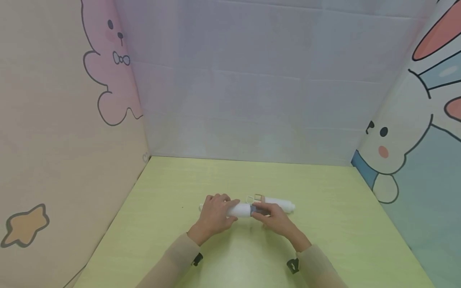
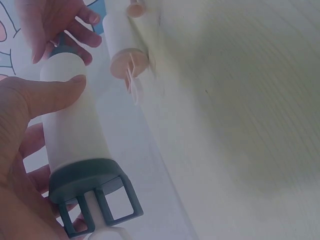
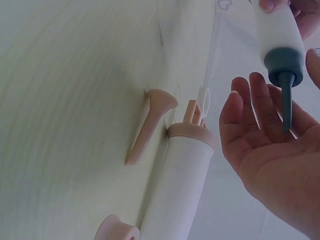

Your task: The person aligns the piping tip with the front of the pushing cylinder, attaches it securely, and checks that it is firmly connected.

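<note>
My left hand (image 1: 215, 215) grips a white syringe-like tube (image 2: 75, 122), thumb on one side and fingers round the other. At one end of the tube is a dark teal collar (image 2: 87, 177) with open loops and a pale plunger handle; at the other, a teal cap with a thin nozzle (image 3: 286, 102). My right hand (image 1: 275, 219) surrounds that nozzle with loosely bent fingers; gaps show around it in the right wrist view. A second white tube (image 3: 177, 180) with a pink collar lies on the table behind my right hand.
Beside the second tube lie a loose pink nozzle (image 3: 149, 127) and another pink piece (image 3: 117, 230), partly cut off by the frame. The pale yellow table (image 1: 173, 256) is bounded by a grey back wall (image 1: 230, 88) and cartoon-printed side walls.
</note>
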Demonstrator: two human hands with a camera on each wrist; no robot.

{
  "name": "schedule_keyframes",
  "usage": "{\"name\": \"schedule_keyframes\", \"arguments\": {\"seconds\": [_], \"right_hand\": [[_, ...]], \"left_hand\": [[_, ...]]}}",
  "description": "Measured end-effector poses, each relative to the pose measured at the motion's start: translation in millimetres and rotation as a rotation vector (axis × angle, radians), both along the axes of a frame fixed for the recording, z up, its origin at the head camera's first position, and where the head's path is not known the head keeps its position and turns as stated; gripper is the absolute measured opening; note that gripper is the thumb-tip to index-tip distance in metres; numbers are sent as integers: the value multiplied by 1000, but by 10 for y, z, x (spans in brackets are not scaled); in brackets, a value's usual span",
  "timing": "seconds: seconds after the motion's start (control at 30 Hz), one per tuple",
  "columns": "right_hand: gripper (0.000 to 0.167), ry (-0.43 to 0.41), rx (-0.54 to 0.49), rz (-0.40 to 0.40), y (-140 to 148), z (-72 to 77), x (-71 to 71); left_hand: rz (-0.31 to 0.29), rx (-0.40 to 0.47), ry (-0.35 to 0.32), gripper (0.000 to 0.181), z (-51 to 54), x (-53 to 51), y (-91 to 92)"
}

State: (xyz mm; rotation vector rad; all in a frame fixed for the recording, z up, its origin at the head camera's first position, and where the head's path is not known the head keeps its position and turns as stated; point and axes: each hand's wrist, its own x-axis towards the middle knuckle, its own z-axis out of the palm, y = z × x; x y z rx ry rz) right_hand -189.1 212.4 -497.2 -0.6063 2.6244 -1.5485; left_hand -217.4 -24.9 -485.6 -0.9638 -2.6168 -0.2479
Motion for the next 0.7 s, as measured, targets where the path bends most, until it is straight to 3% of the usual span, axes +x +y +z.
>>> {"name": "schedule_keyframes", "arguments": {"seconds": [0.23, 0.47, 0.7], "right_hand": [[49, -25, -15, -35, -17, 94, 55], [53, -12, -68, -85, -9, -9, 7], [49, 11, -134, -58, -18, 4, 23]], "left_hand": [[3, 0, -3, 50, -12, -5, -1], [-1, 12, -2, 49, -6, 7, -5], [0, 4, 3, 49, 9, 24, -8]]}}
